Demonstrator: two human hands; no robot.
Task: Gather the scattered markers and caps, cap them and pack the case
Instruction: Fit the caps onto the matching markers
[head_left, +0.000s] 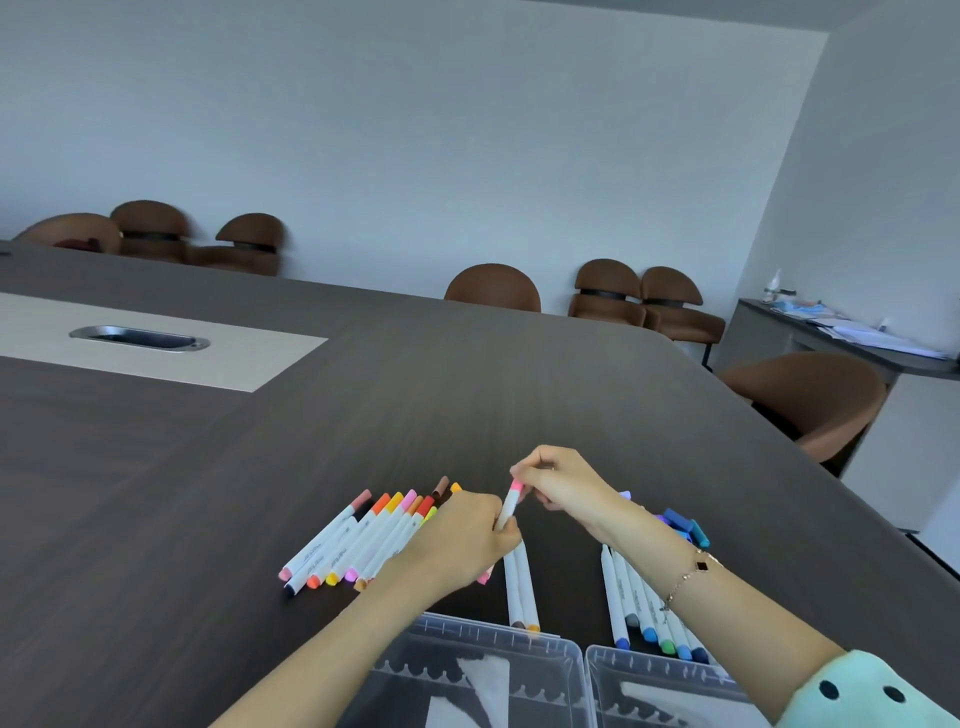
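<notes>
the left hand (467, 535) curls its fingers (506, 530) round the lower barrel of a white marker with a pink cap (508, 506), holding it tilted above the dark wood-grain table (363, 426). the right hand (563, 486) pinches the pink cap end of that same marker between thumb and fingertips; whether the cap is fully seated cannot be told. a thin gold chain bracelet with a dark charm (693, 569) sits on the right wrist, and a mint-green sleeve with dark dots (857, 686) covers the forearm further back.

just left of the left fingers lies a fanned row of white markers with warm-coloured caps (358, 535), touching one another. just below the left fingers two more white markers (519, 587) lie side by side. under the right wrist lies a row of white markers with blue and green caps (644, 603), with loose blue and purple caps (680, 522) beyond it. nearest the person sits an open clear plastic case (488, 660).

brown chairs (493, 288) stand past the table.
</notes>
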